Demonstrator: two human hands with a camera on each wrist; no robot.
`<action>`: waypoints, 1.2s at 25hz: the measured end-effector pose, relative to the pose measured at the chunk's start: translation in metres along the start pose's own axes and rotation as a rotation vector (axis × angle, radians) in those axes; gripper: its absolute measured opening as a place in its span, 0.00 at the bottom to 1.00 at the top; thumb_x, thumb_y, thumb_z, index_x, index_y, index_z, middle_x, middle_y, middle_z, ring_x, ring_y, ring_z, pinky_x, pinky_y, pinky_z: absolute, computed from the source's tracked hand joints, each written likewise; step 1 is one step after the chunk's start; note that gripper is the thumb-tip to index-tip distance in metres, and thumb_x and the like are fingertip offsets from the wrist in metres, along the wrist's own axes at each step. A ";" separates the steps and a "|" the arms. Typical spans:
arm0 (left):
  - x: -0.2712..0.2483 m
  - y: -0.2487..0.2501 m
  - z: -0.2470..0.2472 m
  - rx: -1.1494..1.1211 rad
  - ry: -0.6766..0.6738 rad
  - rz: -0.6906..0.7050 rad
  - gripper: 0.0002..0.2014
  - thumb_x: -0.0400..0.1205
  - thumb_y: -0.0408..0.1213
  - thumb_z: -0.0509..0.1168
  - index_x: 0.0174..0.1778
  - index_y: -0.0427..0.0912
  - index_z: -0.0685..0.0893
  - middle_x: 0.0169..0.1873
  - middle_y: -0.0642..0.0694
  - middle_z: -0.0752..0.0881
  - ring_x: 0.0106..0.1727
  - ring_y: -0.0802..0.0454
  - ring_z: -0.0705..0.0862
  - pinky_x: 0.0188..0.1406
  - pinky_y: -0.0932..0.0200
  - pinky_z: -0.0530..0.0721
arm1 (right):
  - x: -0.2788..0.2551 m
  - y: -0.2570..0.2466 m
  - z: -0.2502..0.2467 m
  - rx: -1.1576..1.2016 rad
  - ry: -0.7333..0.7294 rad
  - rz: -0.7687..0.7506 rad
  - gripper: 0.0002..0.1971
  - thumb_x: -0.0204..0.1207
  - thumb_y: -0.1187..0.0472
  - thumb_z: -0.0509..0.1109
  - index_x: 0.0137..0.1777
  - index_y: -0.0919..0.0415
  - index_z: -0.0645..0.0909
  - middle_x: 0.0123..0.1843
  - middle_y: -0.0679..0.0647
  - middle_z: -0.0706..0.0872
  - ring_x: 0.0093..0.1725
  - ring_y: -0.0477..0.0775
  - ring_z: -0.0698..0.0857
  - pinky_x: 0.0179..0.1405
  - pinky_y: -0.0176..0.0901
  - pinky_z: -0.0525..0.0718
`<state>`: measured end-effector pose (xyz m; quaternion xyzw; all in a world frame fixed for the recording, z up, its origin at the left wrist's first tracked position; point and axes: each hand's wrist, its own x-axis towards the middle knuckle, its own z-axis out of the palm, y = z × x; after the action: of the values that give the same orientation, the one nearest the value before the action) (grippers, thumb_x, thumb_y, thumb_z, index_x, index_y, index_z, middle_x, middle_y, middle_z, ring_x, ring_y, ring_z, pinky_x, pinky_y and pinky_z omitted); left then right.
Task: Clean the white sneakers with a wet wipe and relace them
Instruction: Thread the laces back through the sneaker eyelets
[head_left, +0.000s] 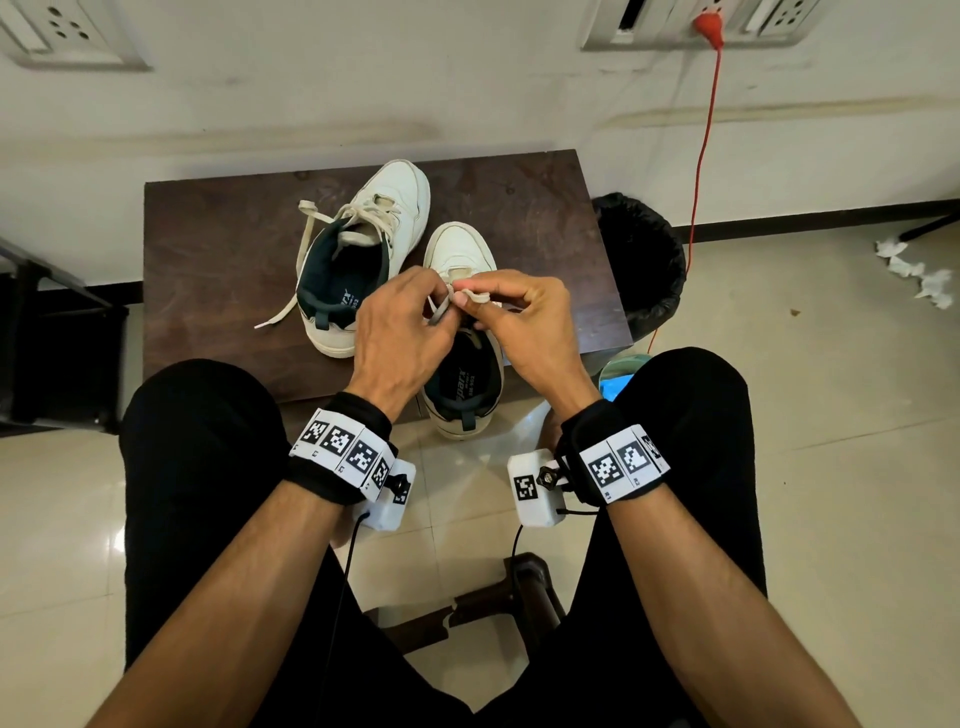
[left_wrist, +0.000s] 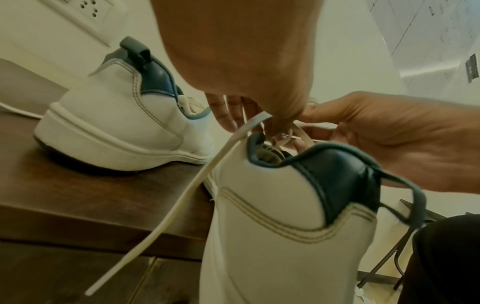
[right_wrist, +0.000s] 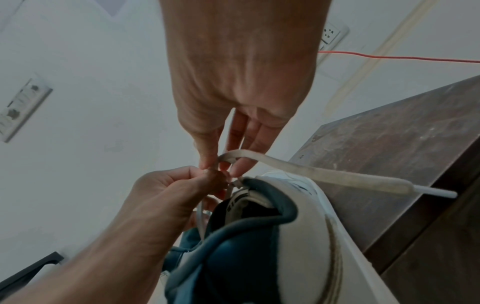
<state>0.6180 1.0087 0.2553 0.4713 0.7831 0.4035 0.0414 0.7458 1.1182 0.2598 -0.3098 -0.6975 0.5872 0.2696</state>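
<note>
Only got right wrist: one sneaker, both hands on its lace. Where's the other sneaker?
Observer: The other sneaker stands on the table, left of the near sneaker, toe toward the wall.
Operator: Its lacing done?
Observer: Threaded but untied; a loose end lies on the table.
Operator: Near sneaker fully on the table?
Observer: No, its heel overhangs the near edge; the lace pinched by the left hand hangs below that edge.

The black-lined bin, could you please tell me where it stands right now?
In the head view the black-lined bin stands on the floor against the right end of the brown table, just left of the red cable.
</note>
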 end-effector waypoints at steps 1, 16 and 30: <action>0.000 0.000 0.000 -0.021 0.008 -0.016 0.10 0.82 0.42 0.70 0.41 0.39 0.82 0.33 0.47 0.83 0.34 0.46 0.80 0.35 0.42 0.80 | -0.001 -0.001 -0.001 -0.009 -0.010 -0.016 0.08 0.79 0.65 0.82 0.57 0.62 0.96 0.55 0.51 0.96 0.59 0.49 0.94 0.59 0.53 0.93; 0.006 0.000 -0.004 -0.271 -0.093 -0.191 0.05 0.78 0.37 0.75 0.45 0.42 0.86 0.36 0.51 0.88 0.38 0.54 0.86 0.40 0.57 0.85 | -0.002 -0.004 -0.003 -0.097 0.048 -0.126 0.06 0.75 0.68 0.84 0.51 0.63 0.96 0.50 0.50 0.95 0.53 0.48 0.94 0.56 0.46 0.93; 0.013 0.004 -0.013 -0.666 -0.212 -0.428 0.03 0.84 0.25 0.70 0.48 0.35 0.87 0.35 0.44 0.89 0.29 0.60 0.82 0.27 0.68 0.78 | 0.001 -0.005 -0.009 -0.070 0.169 0.014 0.04 0.77 0.64 0.83 0.51 0.61 0.95 0.47 0.50 0.97 0.50 0.50 0.96 0.56 0.52 0.94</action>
<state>0.6079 1.0122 0.2704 0.2977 0.6814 0.5665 0.3552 0.7512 1.1242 0.2662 -0.3724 -0.6900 0.5363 0.3124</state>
